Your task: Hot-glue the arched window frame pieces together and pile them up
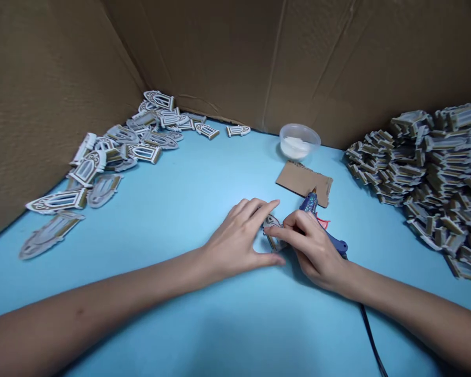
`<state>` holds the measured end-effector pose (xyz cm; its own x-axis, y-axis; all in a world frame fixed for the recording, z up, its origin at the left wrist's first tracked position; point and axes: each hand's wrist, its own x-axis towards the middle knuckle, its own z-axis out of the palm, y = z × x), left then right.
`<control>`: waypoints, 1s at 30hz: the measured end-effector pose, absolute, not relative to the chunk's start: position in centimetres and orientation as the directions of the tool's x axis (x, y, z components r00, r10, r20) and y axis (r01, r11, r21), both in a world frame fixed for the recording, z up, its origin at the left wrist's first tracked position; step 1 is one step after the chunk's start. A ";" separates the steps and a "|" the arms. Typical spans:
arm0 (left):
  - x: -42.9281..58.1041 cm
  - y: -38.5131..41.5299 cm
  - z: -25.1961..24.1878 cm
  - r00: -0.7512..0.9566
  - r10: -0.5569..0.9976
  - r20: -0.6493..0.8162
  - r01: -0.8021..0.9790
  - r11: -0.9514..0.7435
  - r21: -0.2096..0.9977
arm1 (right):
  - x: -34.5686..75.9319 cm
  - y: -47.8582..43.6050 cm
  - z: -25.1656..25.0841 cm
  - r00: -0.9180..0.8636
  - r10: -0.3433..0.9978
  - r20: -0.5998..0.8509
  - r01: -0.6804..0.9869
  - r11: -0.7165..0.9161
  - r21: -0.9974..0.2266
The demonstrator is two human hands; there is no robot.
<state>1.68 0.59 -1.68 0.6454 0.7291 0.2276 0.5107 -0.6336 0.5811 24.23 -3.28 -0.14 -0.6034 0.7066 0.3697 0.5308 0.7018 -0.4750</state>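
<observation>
Between my hands a small arched window-shaped piece (273, 242), grey and brown, lies partly hidden under fingers. My right hand (317, 251) is closed on its right side, with one digit stretched across the top of it. My left hand (239, 235) is open beside it, thumb and fingers spread around its left side without a visible grip. Just behind my right hand lies a blue glue gun (310, 201) with a red trigger, its nozzle resting over a cardboard piece (302, 180). My right hand covers part of the gun.
A clear plastic bowl (299, 142) with white contents stands behind the cardboard. Several window-shaped pieces (141, 136) lie scattered at the left; a large stack of similar pieces (435, 178) fills the right. Cardboard walls (220, 52) enclose the blue table (160, 230). A black cord (371, 335) runs toward the front.
</observation>
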 end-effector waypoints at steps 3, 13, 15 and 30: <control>2.1 0.0 -1.5 0.641 0.740 0.203 0.540 -0.623 0.566 | 24.3 -3.3 -0.3 -0.632 0.683 0.366 0.485 0.717 -0.501; 0.6 1.1 -1.3 0.771 0.591 0.236 0.339 -0.694 0.635 | 24.8 -2.7 -0.6 -0.629 0.635 0.448 0.338 0.743 -0.578; 0.6 1.1 -1.4 0.770 0.592 0.237 0.338 -0.694 0.635 | 24.8 -2.6 -0.6 -0.637 0.632 0.441 0.332 0.741 -0.583; 0.9 1.1 -1.3 0.779 0.591 0.211 0.356 -0.693 0.627 | 23.8 -3.2 -0.3 -0.499 0.763 0.410 0.470 0.636 -0.612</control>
<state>0.88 1.11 -1.26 0.7790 0.5906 0.2106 0.3558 -0.6929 0.6272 23.79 -3.22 -0.27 -0.4991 0.7633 0.4103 0.4697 0.6361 -0.6122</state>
